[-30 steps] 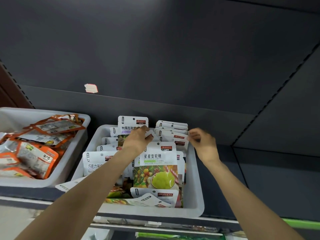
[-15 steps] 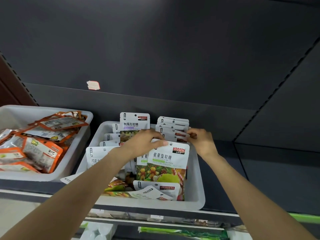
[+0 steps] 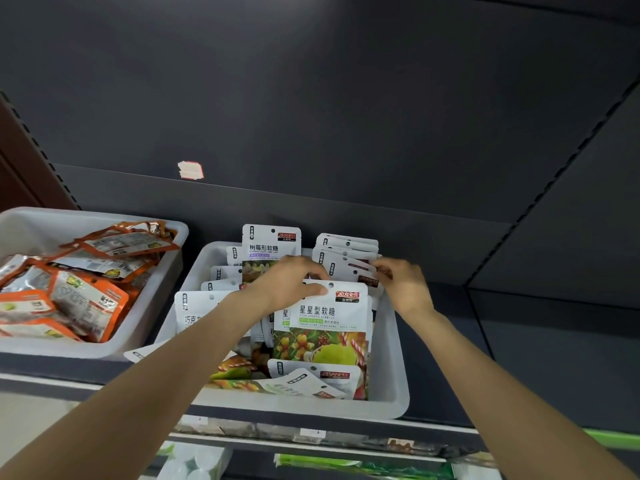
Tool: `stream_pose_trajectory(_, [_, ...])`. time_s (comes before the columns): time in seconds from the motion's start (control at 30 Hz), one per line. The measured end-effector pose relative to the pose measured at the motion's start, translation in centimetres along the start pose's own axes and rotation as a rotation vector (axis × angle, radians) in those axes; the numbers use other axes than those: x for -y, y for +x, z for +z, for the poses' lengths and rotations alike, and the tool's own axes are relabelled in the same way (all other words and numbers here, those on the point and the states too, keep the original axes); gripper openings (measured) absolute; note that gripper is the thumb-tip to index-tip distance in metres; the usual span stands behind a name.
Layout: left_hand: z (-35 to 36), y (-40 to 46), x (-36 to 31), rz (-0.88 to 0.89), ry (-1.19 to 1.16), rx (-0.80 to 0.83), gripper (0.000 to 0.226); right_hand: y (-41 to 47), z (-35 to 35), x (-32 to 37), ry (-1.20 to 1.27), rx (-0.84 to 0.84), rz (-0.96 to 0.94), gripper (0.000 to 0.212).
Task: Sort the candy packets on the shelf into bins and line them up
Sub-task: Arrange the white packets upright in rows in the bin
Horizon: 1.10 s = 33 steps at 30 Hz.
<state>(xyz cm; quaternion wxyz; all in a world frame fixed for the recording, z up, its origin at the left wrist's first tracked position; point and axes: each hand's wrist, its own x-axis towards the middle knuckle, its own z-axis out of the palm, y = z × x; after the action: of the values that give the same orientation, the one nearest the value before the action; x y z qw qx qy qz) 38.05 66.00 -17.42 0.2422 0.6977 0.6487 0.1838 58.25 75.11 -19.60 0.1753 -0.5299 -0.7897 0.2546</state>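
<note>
Fig.: head view, both hands in the white bin (image 3: 391, 375) on the dark shelf (image 3: 519, 358). Vs. the earlier frames, the star-gummy packet (image 3: 329, 327) sits further toward the bin's right side and more upright than 1 s ago, now covering most of the packet behind it; the left hand (image 3: 287, 285) has shifted from the bin's rear-centre to the packet's top edge. Right hand (image 3: 401, 282) stays at the bin's rear-right, little changed.

Left hand: fingers curled over the packet's top-left edge, thumb on its front face, pinching it. Right hand: fingers bent, tips pinching the top edges of the stacked packets (image 3: 346, 258) at the bin's rear-right.

Packet appearance: white upper half w/ black Chinese lettering, red brand patch at top right, hang-hole at top centre; lower half printed w/ green fruit, berries & striped candy. It stands front-right in the bin, leaning slightly. A raspberry-gummy packet (image 3: 270, 244) stands at the bin's rear-centre; more white packets line its left side, and several lie flat at its front. Left of the white bin: 2nd bin (image 3: 20, 223) holding orange packets (image 3: 86, 299), piled loose.
</note>
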Motion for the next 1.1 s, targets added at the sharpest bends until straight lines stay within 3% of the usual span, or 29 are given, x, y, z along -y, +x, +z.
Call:
stream_pose_trajectory(0.3, [-0.1, -0.5, -0.1, -0.055, -0.042, 0.038, 0.029, -0.7, -0.4, 0.8, 0.035, -0.11, -0.124, 0.022])
stream_pose_trajectory(0.5, [0.6, -1.3, -0.1, -0.051, 0.047, 0.035, 0.037, -2.5, 0.5, -0.1, 0.138, 0.222, -0.076, 0.032])
stream_pose_trajectory(0.73, [1.1, -2.5, -0.5, -0.206, 0.404, -0.06, 0.054, -2.6, 0.3, -0.9, 0.24, 0.252, -0.013, 0.02])
stream_pose_trajectory(0.97, [1.6, -2.7, -2.9, -0.249, 0.51, -0.036, 0.05, -3.4, -0.7, -1.7, 0.343, 0.344, -0.065, 0.021])
stream_pose_trajectory(1.1, [3.2, -1.5, -5.5, -0.208, 0.477, -0.055, 0.063, -3.9, -1.1, -1.9, 0.467, 0.362, -0.089, 0.015])
